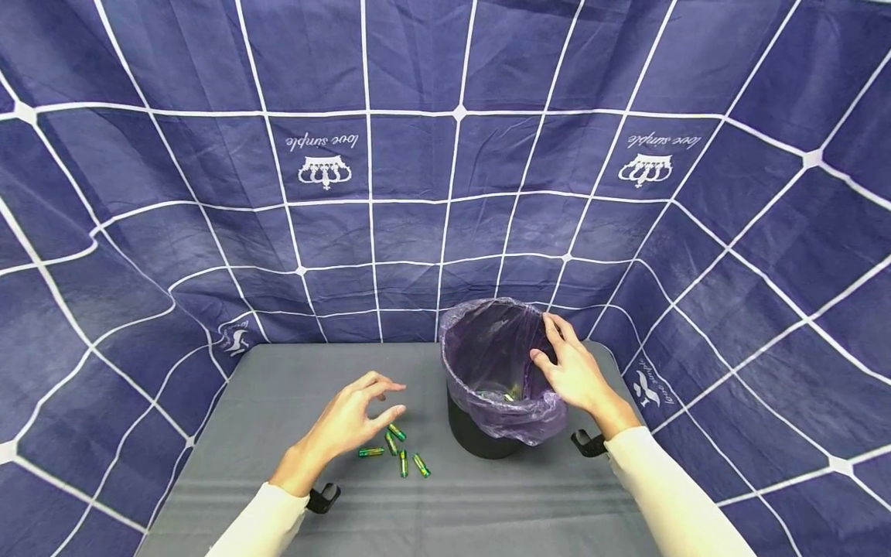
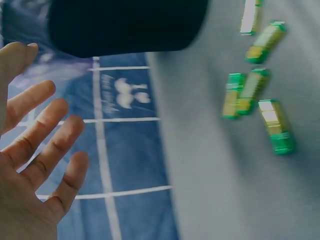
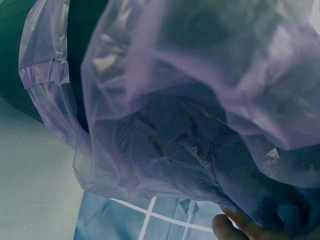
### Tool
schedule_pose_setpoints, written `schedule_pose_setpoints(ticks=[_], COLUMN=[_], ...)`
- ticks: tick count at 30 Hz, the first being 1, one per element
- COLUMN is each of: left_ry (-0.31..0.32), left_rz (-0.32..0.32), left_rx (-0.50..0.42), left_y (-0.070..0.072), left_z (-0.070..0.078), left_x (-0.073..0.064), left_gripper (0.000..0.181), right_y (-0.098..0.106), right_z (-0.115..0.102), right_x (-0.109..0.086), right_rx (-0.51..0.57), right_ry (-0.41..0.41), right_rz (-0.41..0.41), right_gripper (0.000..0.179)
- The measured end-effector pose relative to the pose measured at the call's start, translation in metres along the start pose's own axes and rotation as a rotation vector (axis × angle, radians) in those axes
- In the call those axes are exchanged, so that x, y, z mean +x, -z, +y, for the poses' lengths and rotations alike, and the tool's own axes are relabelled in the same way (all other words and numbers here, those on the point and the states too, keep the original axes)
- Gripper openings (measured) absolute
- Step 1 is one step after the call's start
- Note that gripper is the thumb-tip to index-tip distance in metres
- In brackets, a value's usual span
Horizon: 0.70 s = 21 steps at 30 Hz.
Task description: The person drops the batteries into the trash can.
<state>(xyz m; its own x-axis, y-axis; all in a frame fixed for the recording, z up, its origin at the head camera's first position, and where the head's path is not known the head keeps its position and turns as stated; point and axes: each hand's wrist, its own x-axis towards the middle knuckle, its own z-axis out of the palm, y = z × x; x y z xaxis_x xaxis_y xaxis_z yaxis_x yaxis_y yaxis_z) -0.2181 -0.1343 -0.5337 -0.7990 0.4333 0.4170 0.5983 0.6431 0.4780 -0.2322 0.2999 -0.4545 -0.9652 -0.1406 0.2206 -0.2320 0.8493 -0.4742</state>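
Observation:
My left hand hovers over the grey table with its fingers spread and nothing in them. Just beyond its thumb lie several green-and-gold batteries, which the left wrist view shows loose on the tabletop, one battery apart from a touching pair. A black trash bin stands to the right, lined with a translucent purple trash bag folded over its rim. At the bin's right rim, my right hand holds the bag's edge; the bag partly hides its fingertips. Some batteries show inside the bag.
A blue cloth with white grid lines hangs behind the grey table and along both sides. Black bands with mounts sit at both wrists.

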Motion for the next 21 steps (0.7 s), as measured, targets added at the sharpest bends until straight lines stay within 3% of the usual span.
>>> schedule_pose_setpoints(ticks=[9,15,21], left_ry=[0.095,0.097,0.118], left_rz=[-0.032,0.005,-0.002], left_rx=[0.039,0.118,0.14], left_y=[-0.044,-0.073,-0.093], left_z=[-0.02,-0.021,-0.02], left_x=[-0.047,-0.063,-0.073], left_gripper=[0.035,0.047,0.054], right_y=[-0.003,-0.004,-0.005], right_z=[0.001,0.004,0.004], right_x=[0.001,0.001,0.002], right_rx=[-0.003,0.004,0.001], right_ry=[0.008,0.009,0.012], right_rz=[0.008,0.011,0.024], right_gripper=[0.079,0.079,0.078])
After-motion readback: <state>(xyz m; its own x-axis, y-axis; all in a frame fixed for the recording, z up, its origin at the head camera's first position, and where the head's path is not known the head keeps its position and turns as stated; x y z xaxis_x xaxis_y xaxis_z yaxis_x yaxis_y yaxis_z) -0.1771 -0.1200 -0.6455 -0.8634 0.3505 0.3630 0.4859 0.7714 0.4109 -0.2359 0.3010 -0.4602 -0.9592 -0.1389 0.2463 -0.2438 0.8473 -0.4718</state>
